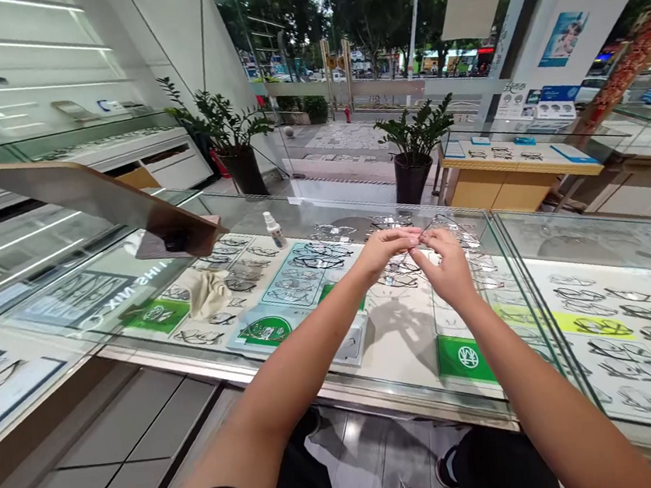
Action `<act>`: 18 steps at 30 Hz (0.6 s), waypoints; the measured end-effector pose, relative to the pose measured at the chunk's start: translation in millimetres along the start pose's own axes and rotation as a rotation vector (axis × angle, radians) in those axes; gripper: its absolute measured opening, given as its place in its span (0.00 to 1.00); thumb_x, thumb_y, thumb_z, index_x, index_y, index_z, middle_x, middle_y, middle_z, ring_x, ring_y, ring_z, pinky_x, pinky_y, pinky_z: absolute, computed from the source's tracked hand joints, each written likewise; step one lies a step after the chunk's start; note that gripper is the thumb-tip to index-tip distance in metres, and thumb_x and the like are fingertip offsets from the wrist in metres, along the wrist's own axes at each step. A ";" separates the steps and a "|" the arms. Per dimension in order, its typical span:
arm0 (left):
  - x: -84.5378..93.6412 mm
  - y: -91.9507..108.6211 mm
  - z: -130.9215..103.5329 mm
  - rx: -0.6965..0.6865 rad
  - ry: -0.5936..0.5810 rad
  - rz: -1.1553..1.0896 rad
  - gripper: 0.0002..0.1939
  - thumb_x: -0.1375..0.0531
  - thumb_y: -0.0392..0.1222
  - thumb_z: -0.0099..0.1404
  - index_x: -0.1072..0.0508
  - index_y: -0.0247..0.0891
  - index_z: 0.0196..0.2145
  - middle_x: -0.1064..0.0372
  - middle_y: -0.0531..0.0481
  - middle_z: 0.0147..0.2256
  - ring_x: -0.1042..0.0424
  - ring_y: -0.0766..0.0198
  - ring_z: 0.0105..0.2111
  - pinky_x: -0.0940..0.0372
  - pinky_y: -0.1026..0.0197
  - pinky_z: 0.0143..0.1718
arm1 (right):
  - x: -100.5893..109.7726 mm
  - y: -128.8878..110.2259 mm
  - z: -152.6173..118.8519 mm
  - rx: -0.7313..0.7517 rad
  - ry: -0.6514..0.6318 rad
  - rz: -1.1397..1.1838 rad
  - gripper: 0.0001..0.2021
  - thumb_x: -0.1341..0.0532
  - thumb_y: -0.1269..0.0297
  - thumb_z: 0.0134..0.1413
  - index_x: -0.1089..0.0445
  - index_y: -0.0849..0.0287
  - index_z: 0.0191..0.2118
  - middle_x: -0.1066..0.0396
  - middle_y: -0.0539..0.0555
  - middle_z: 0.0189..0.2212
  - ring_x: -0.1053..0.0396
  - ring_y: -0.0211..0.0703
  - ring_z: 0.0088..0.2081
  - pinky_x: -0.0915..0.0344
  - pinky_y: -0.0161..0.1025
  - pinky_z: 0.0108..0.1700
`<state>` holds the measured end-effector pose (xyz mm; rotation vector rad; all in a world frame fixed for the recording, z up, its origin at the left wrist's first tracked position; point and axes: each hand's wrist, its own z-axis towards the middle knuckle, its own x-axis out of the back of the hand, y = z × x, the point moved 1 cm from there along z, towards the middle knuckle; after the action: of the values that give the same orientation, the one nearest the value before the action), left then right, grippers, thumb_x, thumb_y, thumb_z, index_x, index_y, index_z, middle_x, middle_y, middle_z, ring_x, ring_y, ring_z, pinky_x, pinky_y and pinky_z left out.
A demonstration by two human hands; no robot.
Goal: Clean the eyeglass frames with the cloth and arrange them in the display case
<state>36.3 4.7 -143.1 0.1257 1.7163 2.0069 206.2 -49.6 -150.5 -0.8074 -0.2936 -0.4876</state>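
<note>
As we look down over the glass display counter (405, 401), our left hand (390, 249) and right hand (443, 256) are close together above its far half, with the fingertips almost meeting. Both hands are pinching, thumb against fingers, at a thin eyeglass frame (422, 236), which is between them, raised over the glass; we make out only a dark sliver of it, and we cannot tell where its outline ends against the spectacles behind. Below our hands, a shadow (402, 325) falls on the pale base of the case, and a green card (466, 358) with a round white emblem lies near the front edge, toward our right. To the left of our hands, we see rows of glasses around a light blue tray (246, 321), a crumpled beige cloth (206, 291) and an upright white spray bottle (274, 231). Farther left, a wooden-edged panel (91, 199) slants over the counter. On our right, a second glass case (643, 405) holds more spectacles, some of them lying on a yellow strip (563, 324). Beyond the counter, we see two potted plants (411, 144), a wooden display table (499, 189) bearing several pairs of glasses, and leafy trees (372, 4) outside along the street.
</note>
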 end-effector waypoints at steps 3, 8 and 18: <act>1.0 -1.6 1.0 0.052 -0.010 -0.034 0.16 0.19 0.50 0.46 0.13 0.40 0.29 0.18 0.39 0.52 0.21 0.50 0.50 0.31 0.47 0.54 | -0.7 -6.8 -2.4 -0.004 0.003 0.008 0.12 0.36 0.52 0.69 0.18 0.51 0.48 0.20 0.59 0.47 0.27 0.59 0.50 0.32 0.57 0.54; -1.6 -2.7 0.1 0.031 -0.090 0.046 0.19 0.21 0.54 0.52 0.12 0.40 0.37 0.18 0.39 0.54 0.22 0.49 0.52 0.32 0.46 0.56 | -0.8 -9.0 -5.1 -0.039 0.058 0.015 0.12 0.36 0.53 0.68 0.18 0.53 0.46 0.18 0.59 0.47 0.25 0.58 0.49 0.30 0.56 0.52; 99.9 55.9 -11.3 -0.559 1.236 0.779 0.22 0.37 0.34 0.67 0.26 0.39 0.58 0.33 0.35 0.63 0.37 0.46 0.68 0.46 0.46 0.70 | 7.2 2.8 -3.5 -0.069 0.198 -0.070 0.13 0.39 0.55 0.67 0.17 0.53 0.41 0.15 0.59 0.43 0.22 0.58 0.48 0.29 0.57 0.54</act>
<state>-72.4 31.6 -116.6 -0.9666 1.6919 3.5087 214.1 -52.7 -151.5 -0.8107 -0.1229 -0.6415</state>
